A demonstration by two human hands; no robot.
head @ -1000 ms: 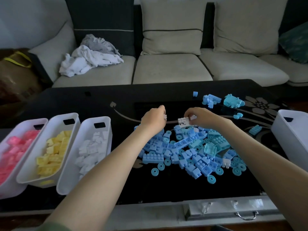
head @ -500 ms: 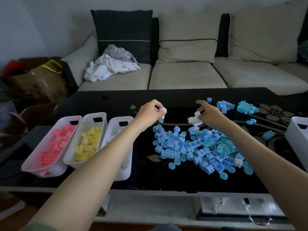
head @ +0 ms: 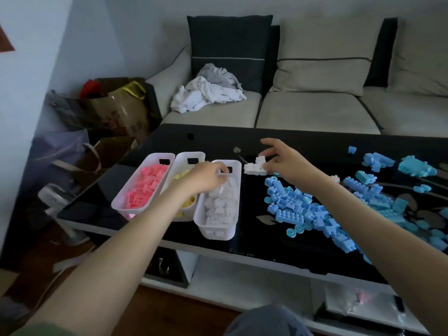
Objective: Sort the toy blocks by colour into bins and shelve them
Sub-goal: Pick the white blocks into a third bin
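Head view. Both hands have come from the blue pile (head: pixel 315 209) to the white bin (head: pixel 215 232) at the counter's (head: pixel 254 229) left edge. Left hand (head: pixel 206 177): fingers curled over the bin, hold unclear. Right hand (head: pixel 288 166): fingers pinch the white block cluster (head: pixel 253 168) just beside the bin's rim. Drop-in looks due; blue is unsorted.

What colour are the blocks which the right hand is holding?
White: the blocks in the right hand show best in the head view.
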